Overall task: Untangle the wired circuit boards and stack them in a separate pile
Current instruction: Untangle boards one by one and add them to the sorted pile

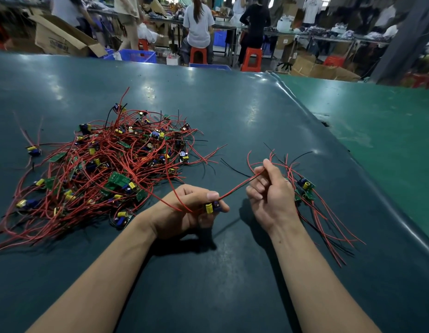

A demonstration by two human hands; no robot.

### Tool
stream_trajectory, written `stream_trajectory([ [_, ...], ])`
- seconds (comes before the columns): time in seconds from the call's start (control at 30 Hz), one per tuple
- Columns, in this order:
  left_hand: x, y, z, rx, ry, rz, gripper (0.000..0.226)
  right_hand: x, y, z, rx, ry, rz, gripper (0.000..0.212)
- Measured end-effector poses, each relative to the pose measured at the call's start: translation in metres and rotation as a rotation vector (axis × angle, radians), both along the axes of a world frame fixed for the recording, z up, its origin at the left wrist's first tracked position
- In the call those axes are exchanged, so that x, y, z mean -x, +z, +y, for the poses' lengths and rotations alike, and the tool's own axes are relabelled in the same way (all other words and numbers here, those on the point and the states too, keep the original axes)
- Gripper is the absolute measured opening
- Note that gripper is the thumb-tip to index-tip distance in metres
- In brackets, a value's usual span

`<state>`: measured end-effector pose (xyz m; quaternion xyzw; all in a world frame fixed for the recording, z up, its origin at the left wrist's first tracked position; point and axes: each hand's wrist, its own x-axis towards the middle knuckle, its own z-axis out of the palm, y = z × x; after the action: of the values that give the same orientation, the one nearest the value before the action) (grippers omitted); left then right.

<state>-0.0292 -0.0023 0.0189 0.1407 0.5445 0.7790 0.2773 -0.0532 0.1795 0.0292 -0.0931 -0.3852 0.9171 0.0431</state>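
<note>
Head view, looking down at a dark green desk (232,272) with two bare forearms reaching in from the bottom edge.

The landmark is a large tangled heap of circuit boards (107,169), small green boards carrying yellow and blue parts, knotted together by long red wires and a few black ones. It lies on the desk to the left of both hands.

Just right of the heap's near edge, the left hand (189,210) is curled around one circuit board (212,207), thumb on top, with a yellow part and a blue part showing past the fingers. A red wire loops from this hand back up toward the heap.

Further right, the right hand (268,191) pinches a red wire (237,188) between thumb and fingertips; the wire runs taut from the held board up to this hand.

Beyond the right hand, well apart from the heap, sits a small separate pile of boards (304,188), their red and black wires trailing toward the near right of the desk.

One lone board (34,150) lies just left of the heap.

Beyond the desk's far edge, people sit on red stools (198,55) among cardboard boxes (62,37).
</note>
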Motion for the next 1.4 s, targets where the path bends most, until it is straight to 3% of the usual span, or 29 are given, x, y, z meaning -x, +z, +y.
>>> stream_trajectory([
  [0.17, -0.001, 0.001, -0.002, -0.085, 0.023, -0.063, 0.048, 0.002, -0.002, 0.009, 0.112, -0.069, -0.015, 0.028],
  [0.23, 0.000, 0.003, -0.003, -0.165, 0.119, -0.083, 0.043, 0.003, -0.002, 0.013, 0.066, -0.102, -0.013, 0.019],
  [0.3, 0.001, 0.005, -0.004, -0.247, 0.281, -0.086, 0.033, -0.001, -0.007, 0.005, -0.227, -0.142, 0.045, 0.013],
  [0.4, 0.006, 0.008, -0.003, -0.340, 0.477, -0.100, 0.023, -0.015, -0.018, -0.020, -0.907, -0.103, 0.306, 0.018],
  [0.47, 0.007, 0.008, -0.002, -0.367, 0.533, -0.085, 0.020, -0.022, -0.023, -0.031, -1.001, 0.100, 0.399, 0.026],
  [0.53, 0.007, 0.007, 0.000, -0.361, 0.546, -0.049, 0.024, -0.022, -0.020, -0.031, -0.926, 0.182, 0.404, 0.032],
  [0.63, 0.006, 0.003, 0.005, -0.252, 0.545, 0.048, 0.035, -0.022, -0.014, -0.029, -0.701, 0.128, 0.344, 0.026],
  [0.73, 0.005, -0.002, 0.009, -0.118, 0.557, 0.143, 0.026, -0.022, -0.010, -0.030, -0.558, 0.110, 0.256, 0.016],
  [0.87, 0.005, -0.006, 0.012, 0.007, 0.531, 0.241, 0.027, -0.020, -0.006, -0.029, -0.319, 0.255, 0.160, 0.006],
  [1.07, 0.005, -0.004, 0.011, -0.001, 0.575, 0.173, 0.024, -0.019, -0.006, -0.034, -0.405, 0.233, 0.118, 0.020],
  [1.3, 0.004, 0.000, 0.011, 0.010, 0.464, 0.182, 0.037, -0.019, -0.005, -0.029, -0.334, 0.327, 0.118, 0.008],
  [1.4, 0.002, 0.003, 0.010, -0.020, 0.409, 0.171, 0.025, -0.019, -0.004, -0.028, -0.292, 0.382, 0.088, 0.011],
])
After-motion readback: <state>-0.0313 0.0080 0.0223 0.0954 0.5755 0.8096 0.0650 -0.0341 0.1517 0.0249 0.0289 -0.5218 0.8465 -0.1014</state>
